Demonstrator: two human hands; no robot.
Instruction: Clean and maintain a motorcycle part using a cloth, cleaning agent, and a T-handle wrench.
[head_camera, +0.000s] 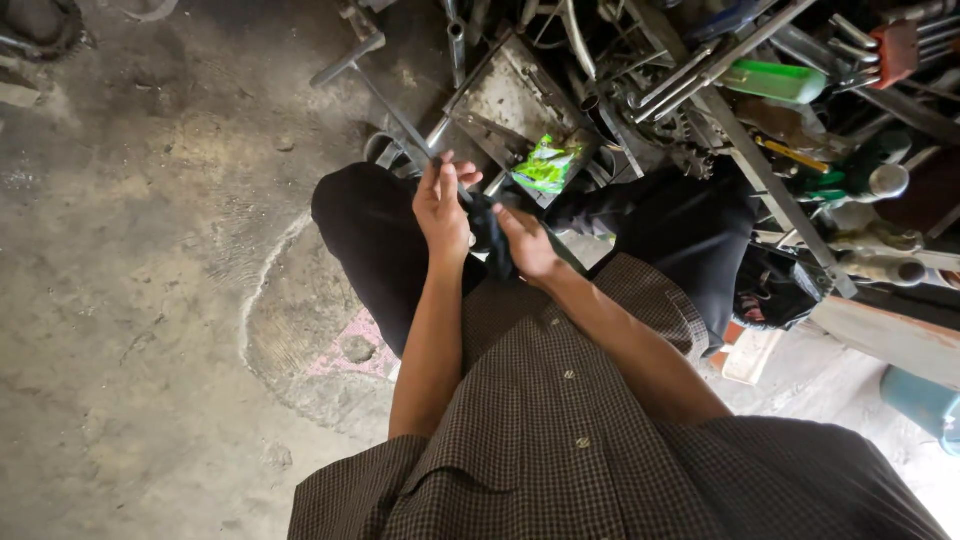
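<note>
Between left hand and right hand: dark cloth.

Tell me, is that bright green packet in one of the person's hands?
No, the green packet lies on a metal tray beyond the knees, while the left hand and right hand grip a thin dark rod.

dark brown small-check shirt, black trousers, black cloth between the hands, bright green-and-white packet on a grey rusty metal tray, green plastic bottle, grey stained concrete floor, faded pink patch, blue tub.
</note>
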